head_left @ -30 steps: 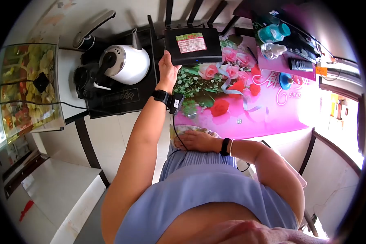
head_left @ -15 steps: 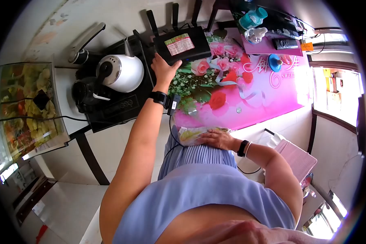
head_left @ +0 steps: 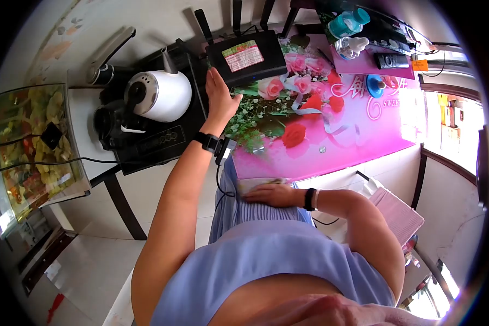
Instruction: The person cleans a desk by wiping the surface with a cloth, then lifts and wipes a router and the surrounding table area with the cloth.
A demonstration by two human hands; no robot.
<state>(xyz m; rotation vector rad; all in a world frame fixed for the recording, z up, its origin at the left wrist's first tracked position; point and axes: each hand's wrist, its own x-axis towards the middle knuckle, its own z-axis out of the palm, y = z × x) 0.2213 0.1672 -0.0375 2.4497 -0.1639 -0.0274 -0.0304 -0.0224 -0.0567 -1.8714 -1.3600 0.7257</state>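
My left hand (head_left: 221,103) is beside the front left corner of the black router (head_left: 247,57), fingers stretched out together and the thumb apart. Nothing shows in it. The router has upright antennas and a printed label on top. My right hand (head_left: 274,194) is low in front of my body, closed over a pale, patterned folded cloth (head_left: 252,184) by the table's front edge. Part of the cloth is hidden under the palm and fingers.
A white kettle (head_left: 171,96) stands on a black tea tray (head_left: 160,144) to the left, with a fish tank (head_left: 32,146) beyond. Bottles (head_left: 349,23) and a blue round object (head_left: 375,85) are on the right of the flower-printed table top (head_left: 309,155). A cable hangs from my left wrist.
My left hand has drawn slightly back from the router, its fingers straighter and closer together. My right hand has slid left over the cloth, covering more of it. The view has shifted slightly.
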